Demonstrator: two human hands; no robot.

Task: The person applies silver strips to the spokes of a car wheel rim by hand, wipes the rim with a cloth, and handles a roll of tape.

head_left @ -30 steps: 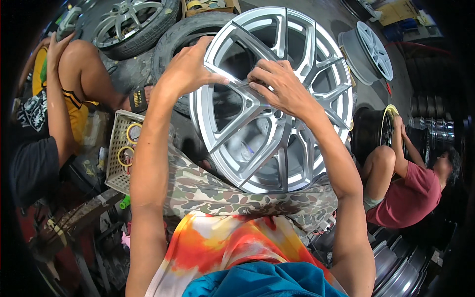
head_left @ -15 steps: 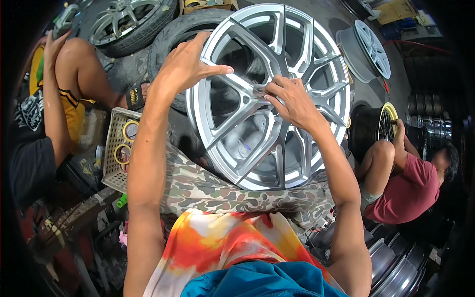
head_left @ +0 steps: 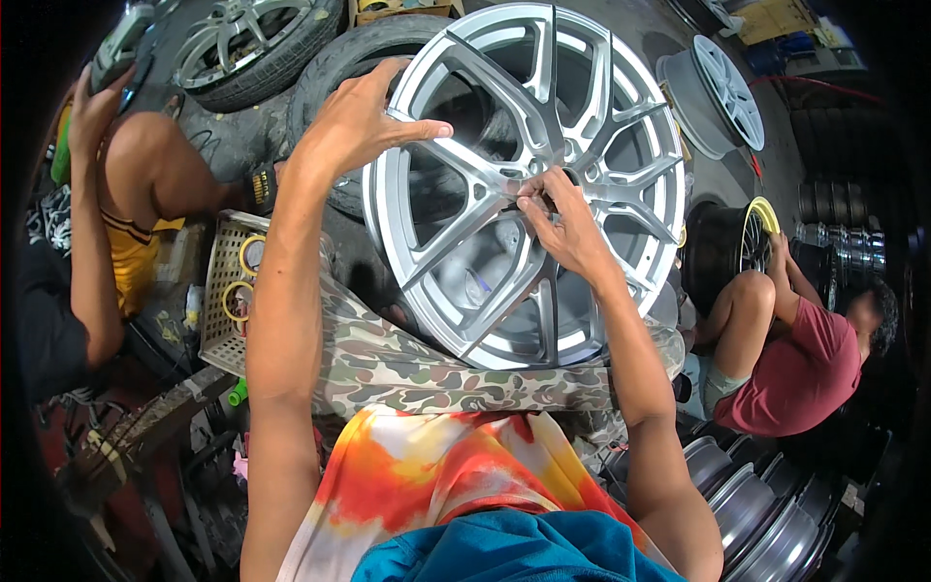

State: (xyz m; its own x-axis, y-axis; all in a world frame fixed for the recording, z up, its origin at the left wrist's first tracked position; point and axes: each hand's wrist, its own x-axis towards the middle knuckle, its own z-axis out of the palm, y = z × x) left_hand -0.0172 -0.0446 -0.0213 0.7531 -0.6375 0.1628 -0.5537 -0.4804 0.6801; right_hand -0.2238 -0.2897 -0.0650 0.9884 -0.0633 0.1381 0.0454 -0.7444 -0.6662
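A silver alloy wheel (head_left: 451, 241) with split spokes stands tilted in front of me, its lower edge against my camouflage-clad legs. My left hand (head_left: 361, 124) grips its upper left rim, the thumb lying over the face and the fingers around the outer edge. At the hub, my right hand (head_left: 572, 231) has its thumb and fingertips drawn together at the inner end of a left-side spoke. Whatever is between those fingertips, if anything, is too small to make out.
A cream basket (head_left: 221, 354) with yellow-rimmed tape rolls (head_left: 227, 303) sits left of my left forearm. Behind the wheel lies a bare tyre (head_left: 315, 92). One person (head_left: 145, 170) sits at left holding a tool; another (head_left: 790, 378) crouches at right, touching a yellow-lipped black wheel (head_left: 706, 257).
My right hand has shifted slightly down and left at the hub, its fingers drawing closer together. My left hand keeps its grip on the rim. The left person's hand and tool moved slightly.
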